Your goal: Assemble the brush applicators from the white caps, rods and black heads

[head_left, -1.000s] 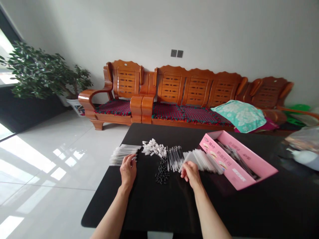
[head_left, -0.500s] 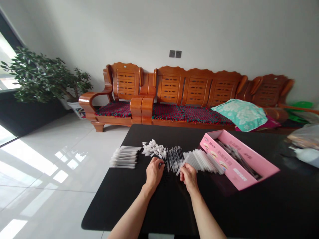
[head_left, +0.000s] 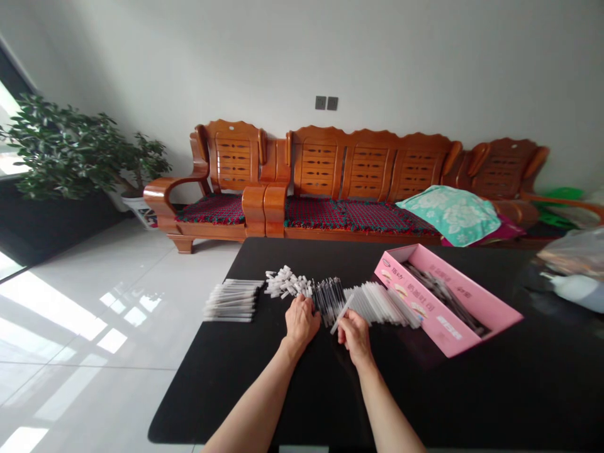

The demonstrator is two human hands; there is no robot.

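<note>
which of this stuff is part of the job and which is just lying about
Likely part of the job:
- tube in the right hand
- white caps, near the left hand
- dark rods
- tube row
- left stack
- pink box, perhaps

Apparently just lying about:
- teal cloth
- plastic bag
- bottle

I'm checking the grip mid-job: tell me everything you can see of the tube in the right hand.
The tube is slim, straight and whitish, apparently translucent plastic. The right hand holds it aslant, its far end leaning right, in front of the row of dark-tipped rods. Whether it touches them, or anything sits inside it, I can't tell.
</note>
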